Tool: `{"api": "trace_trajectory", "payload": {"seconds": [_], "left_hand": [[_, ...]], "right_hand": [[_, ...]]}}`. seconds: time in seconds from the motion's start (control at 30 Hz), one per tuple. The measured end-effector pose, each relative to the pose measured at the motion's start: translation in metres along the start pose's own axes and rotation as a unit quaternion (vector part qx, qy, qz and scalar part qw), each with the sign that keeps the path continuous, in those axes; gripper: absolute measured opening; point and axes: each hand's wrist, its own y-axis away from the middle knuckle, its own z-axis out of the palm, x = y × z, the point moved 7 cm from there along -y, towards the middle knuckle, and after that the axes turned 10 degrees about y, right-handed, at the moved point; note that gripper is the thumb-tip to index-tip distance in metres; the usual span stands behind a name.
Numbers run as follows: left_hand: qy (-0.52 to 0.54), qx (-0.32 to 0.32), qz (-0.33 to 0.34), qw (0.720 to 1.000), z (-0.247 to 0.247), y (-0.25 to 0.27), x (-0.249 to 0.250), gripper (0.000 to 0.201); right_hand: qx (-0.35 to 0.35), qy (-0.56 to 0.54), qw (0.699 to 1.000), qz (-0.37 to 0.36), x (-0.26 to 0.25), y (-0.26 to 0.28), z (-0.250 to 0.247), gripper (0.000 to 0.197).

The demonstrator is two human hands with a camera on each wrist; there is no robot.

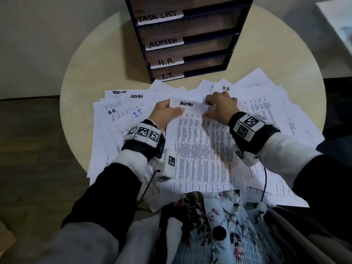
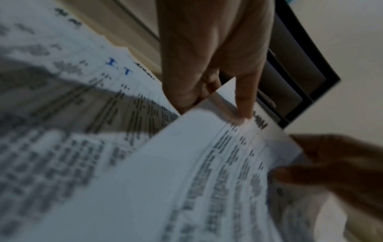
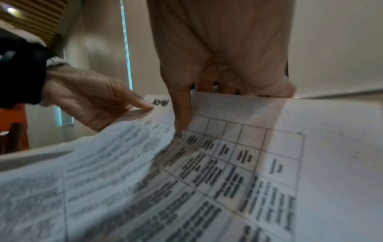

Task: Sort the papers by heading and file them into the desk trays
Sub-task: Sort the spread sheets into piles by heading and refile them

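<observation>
Nearest the body, a floral garment (image 1: pixel 207 225) hangs over the bench (image 1: pixel 80 73) edge, overlapping the lower margin of the spread papers (image 1: pixel 266 115). Both wrists carry marker-tagged bands with cables. The ADMIN sheet (image 1: pixel 200 145), a printed table with handwritten heading at its top, lies centred on the pile with its top edge lifted. Left hand (image 1: pixel 164 114): grip closed on the sheet's upper left corner, thumb on top and fingers beneath, confirmed in the left wrist view (image 2: pixel 209 54). Right hand (image 1: pixel 219 106): grip pinching the sheet's upper right corner, thumb pressed on the printed face, fingers curled behind the edge, as in the right wrist view (image 3: pixel 223 54). Left of the held sheet, other headings are legible in the fan: H.R., I.T in blue (image 1: pixel 137 112), ADMIN, and a partly blurred TASK LIST; another H.R. sheet lies beyond the right hand. Farthest, the dark-framed desk trays (image 1: pixel 190 40) stand upright at the bench's far side, touching the pile's far edge, tiers labelled TASK LIST, ADMIN, H.R., I.T. from top down.
</observation>
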Motion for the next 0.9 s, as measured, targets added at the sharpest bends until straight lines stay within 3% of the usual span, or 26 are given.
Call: {"api": "trace_trajectory", "payload": {"seconds": [0.1, 0.2, 0.27, 0.4, 0.5, 0.6, 0.7, 0.77, 0.83, 0.9], "left_hand": [[-0.117, -0.008, -0.003, 0.993, 0.0, 0.001, -0.004, 0.029], [-0.215, -0.042, -0.016, 0.976, 0.0, -0.002, -0.011, 0.03], [-0.238, -0.05, -0.015, 0.97, 0.0, -0.001, -0.012, 0.013], [-0.277, -0.075, 0.013, 0.958, 0.006, 0.001, -0.009, 0.029], [-0.28, -0.108, 0.034, 0.953, 0.012, 0.001, -0.008, 0.033], [-0.277, -0.125, 0.027, 0.952, 0.015, 0.003, -0.01, 0.025], [-0.29, -0.132, 0.026, 0.947, 0.019, 0.004, -0.012, 0.025], [-0.295, -0.128, 0.013, 0.947, 0.017, 0.003, -0.014, 0.025], [-0.289, -0.131, 0.0, 0.948, 0.017, 0.003, -0.018, 0.016], [-0.278, -0.133, 0.002, 0.951, 0.02, 0.003, -0.019, 0.029]], "right_hand": [[0.01, 0.009, 0.999, -0.045, -0.001, 0.006, 0.006, 0.004], [0.008, -0.008, 0.998, -0.065, 0.002, 0.009, 0.014, 0.011], [0.021, -0.048, 0.996, -0.07, 0.005, 0.011, 0.015, 0.024], [0.075, -0.166, 0.983, -0.011, 0.016, 0.003, 0.004, 0.032], [0.122, -0.113, 0.985, 0.048, 0.034, -0.015, -0.008, 0.011], [0.006, -0.014, 0.998, 0.068, 0.044, -0.029, 0.004, 0.041], [-0.068, 0.079, 0.993, 0.051, 0.049, -0.035, 0.008, 0.054], [-0.079, 0.108, 0.99, 0.045, 0.05, -0.038, 0.007, 0.052], [-0.058, 0.116, 0.991, 0.03, 0.048, -0.039, 0.006, 0.037], [-0.027, 0.108, 0.994, -0.001, 0.042, -0.037, 0.006, 0.016]]}}
